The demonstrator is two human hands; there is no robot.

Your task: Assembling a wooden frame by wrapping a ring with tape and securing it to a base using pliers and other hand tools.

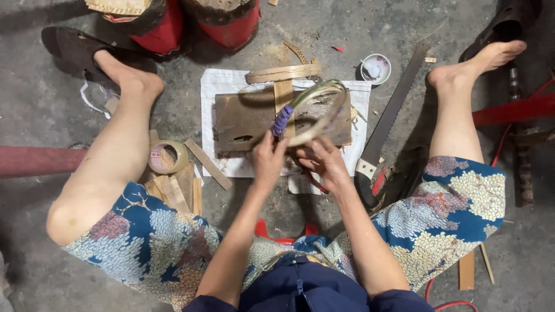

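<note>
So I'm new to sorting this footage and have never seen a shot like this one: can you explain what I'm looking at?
There is no machine here. A camera worn on a person's head looks straight down at their own arms and bare legs as they sit on a concrete floor. Both hands hold a thin bent bamboo hoop: the left hand grips it near a purple binding, the right hand holds the lower edge. Under it lies a worn wooden board on a white sheet. Around it are a second hoop, a roll of tape, bamboo strips, a hand saw and a small white bowl.
</note>
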